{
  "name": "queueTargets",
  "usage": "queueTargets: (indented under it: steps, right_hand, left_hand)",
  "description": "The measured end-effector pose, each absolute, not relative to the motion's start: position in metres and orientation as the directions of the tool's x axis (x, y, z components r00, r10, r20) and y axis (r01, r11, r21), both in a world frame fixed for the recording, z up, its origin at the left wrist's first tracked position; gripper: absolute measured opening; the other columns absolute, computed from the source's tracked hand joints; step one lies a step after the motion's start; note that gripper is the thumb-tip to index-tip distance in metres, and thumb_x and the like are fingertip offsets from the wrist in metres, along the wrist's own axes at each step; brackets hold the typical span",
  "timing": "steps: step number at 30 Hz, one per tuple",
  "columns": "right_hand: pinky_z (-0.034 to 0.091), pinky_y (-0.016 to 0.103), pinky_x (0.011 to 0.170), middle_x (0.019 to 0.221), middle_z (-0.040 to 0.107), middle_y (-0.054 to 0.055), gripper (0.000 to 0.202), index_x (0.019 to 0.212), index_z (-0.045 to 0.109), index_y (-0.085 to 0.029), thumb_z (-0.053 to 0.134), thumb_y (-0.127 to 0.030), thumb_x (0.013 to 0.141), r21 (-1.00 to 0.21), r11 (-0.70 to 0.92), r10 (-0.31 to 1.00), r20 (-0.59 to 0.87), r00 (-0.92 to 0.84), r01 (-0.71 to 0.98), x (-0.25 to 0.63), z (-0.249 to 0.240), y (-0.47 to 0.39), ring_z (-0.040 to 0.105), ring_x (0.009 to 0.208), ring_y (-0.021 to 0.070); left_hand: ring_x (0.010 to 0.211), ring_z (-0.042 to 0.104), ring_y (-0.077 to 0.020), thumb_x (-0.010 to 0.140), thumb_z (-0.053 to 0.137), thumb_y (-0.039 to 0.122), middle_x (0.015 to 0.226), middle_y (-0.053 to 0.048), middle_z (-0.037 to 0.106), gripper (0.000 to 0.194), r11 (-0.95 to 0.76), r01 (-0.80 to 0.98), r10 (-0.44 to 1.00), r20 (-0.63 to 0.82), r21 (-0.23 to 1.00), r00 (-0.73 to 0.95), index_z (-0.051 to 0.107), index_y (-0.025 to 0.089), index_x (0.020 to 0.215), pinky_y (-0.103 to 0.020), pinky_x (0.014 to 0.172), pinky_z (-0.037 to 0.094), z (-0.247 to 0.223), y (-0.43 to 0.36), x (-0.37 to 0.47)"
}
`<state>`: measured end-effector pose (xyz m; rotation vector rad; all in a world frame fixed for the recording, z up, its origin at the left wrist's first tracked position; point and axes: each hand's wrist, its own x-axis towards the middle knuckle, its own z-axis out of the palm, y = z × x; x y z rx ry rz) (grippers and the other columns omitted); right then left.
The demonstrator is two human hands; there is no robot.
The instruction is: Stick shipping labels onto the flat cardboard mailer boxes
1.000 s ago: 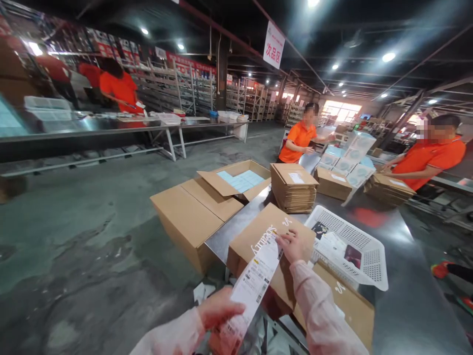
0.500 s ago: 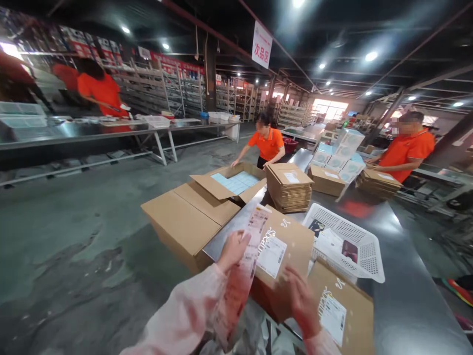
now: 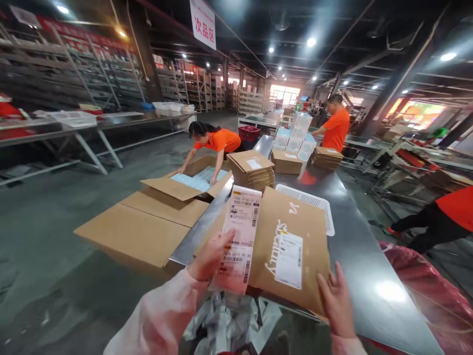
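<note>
My left hand [image 3: 214, 254] pinches a strip of printed shipping labels [image 3: 242, 231], thumb on top, held upright in front of the boxes. Beside the strip lies a brown cardboard box [image 3: 269, 217] with white lettering and a white shipping label [image 3: 290, 259] stuck on its top. At the right edge of this box is my right hand [image 3: 338, 301], fingers apart, its thumb against the cardboard. Part of another brown box [image 3: 212, 229] shows behind the label strip; the strip and the nearer box hide most of it.
A metal table [image 3: 354, 236] carries a white basket [image 3: 325, 207], partly hidden, and a stack of flat cartons [image 3: 253, 170]. At left, a co-worker [image 3: 218, 140] reaches into a large open carton [image 3: 148, 219]. Another person [image 3: 334, 125] stands farther back. Red plastic sheeting [image 3: 424, 281] lies at right.
The view has swung right. My right hand has come to the right box's edge, and that box now overlaps the left one. The label strip faces me more squarely. The co-worker bends lower into the carton.
</note>
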<state>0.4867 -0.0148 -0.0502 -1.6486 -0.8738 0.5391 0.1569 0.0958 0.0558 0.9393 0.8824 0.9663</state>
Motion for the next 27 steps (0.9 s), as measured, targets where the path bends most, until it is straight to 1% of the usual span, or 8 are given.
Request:
queueTargets:
  steps: [5,7,9,11,14,19,24,27]
  right_hand:
    - [0.046,0.050,0.095,0.137,0.045,0.025,0.104,0.138,0.037,-0.008,0.058,-0.071,0.058,-0.830,-0.323,0.685,0.127,0.717,0.455,0.514,-0.040,-0.025,0.047,0.123,0.0404]
    - [0.048,0.050,0.091,0.134,0.048,0.025,0.097,0.135,0.041,-0.009,0.060,-0.069,0.061,-0.874,-0.167,0.842,0.114,0.527,0.456,0.465,-0.029,-0.015,0.051,0.118,0.0390]
    - [0.052,0.045,0.086,0.127,0.057,0.019,0.088,0.132,0.045,-0.015,0.063,-0.066,0.063,-0.967,0.064,0.981,0.106,0.161,0.245,0.401,-0.018,-0.007,0.060,0.108,0.0328]
    - [0.053,0.041,0.085,0.112,0.067,0.015,0.064,0.117,0.059,-0.017,0.062,-0.062,0.071,-0.993,0.093,0.993,0.098,0.061,0.073,0.344,-0.007,-0.004,0.065,0.098,0.0289]
    - [0.053,0.040,0.086,0.098,0.072,0.013,0.047,0.099,0.068,-0.016,0.060,-0.056,0.077,-0.995,0.063,0.998,0.062,-0.004,0.081,0.304,0.003,-0.003,0.067,0.092,0.0273]
    - [0.056,0.036,0.073,0.087,0.074,0.011,0.052,0.093,0.071,-0.016,0.070,-0.059,0.064,-0.982,0.015,0.997,-0.001,-0.084,0.187,0.318,0.022,0.025,0.068,0.079,0.0259]
    - [0.054,0.030,0.064,0.074,0.074,0.008,0.046,0.075,0.073,-0.015,0.072,-0.059,0.060,-0.970,-0.052,0.971,-0.105,-0.217,0.238,0.321,0.033,0.050,0.067,0.068,0.0220]
    - [0.053,0.029,0.060,0.073,0.074,0.008,0.049,0.077,0.073,-0.014,0.075,-0.059,0.057,-0.973,-0.108,0.951,-0.161,-0.264,0.203,0.317,0.025,0.056,0.067,0.066,0.0216]
  left_hand:
    - [0.081,0.066,-0.0226,0.067,0.073,0.050,0.092,-0.009,0.072,0.056,0.245,-0.310,0.902,-0.099,0.919,0.420,0.061,0.011,0.105,-0.029,0.071,0.051,0.037,0.060,0.159]
    - [0.086,0.065,-0.0227,0.066,0.073,0.051,0.097,-0.009,0.071,0.055,0.230,-0.293,0.898,-0.087,0.928,0.430,0.061,0.013,0.104,-0.030,0.075,0.050,0.027,0.047,0.164]
    - [0.084,0.064,-0.0222,0.068,0.070,0.054,0.092,-0.009,0.070,0.050,0.214,-0.227,0.887,-0.091,0.950,0.454,0.064,0.013,0.095,-0.030,0.075,0.049,0.019,0.035,0.171]
    - [0.083,0.062,-0.0208,0.071,0.067,0.054,0.086,-0.008,0.069,0.045,0.146,-0.189,0.899,-0.050,0.971,0.435,0.065,0.012,0.087,-0.029,0.075,0.048,0.015,0.030,0.174]
    - [0.084,0.061,-0.0192,0.071,0.069,0.050,0.087,-0.006,0.068,0.043,0.053,-0.254,0.959,0.022,0.966,0.281,0.064,0.014,0.092,-0.028,0.076,0.047,0.013,0.031,0.172]
    - [0.054,0.046,-0.0102,0.063,0.072,0.054,0.055,0.002,0.054,0.043,0.087,-0.210,0.993,-0.069,0.974,0.094,0.057,0.013,0.061,-0.023,0.055,0.037,-0.001,0.038,0.170]
    - [0.049,0.032,-0.0073,0.062,0.068,0.059,0.048,0.008,0.035,0.053,0.005,-0.226,0.982,-0.047,0.974,-0.184,0.034,0.020,0.050,-0.022,0.049,0.029,-0.019,0.039,0.183]
    - [0.051,0.034,-0.0084,0.065,0.066,0.056,0.050,0.007,0.037,0.048,-0.010,-0.207,0.979,-0.032,0.978,-0.200,0.038,0.020,0.051,-0.022,0.052,0.031,-0.022,0.043,0.182]
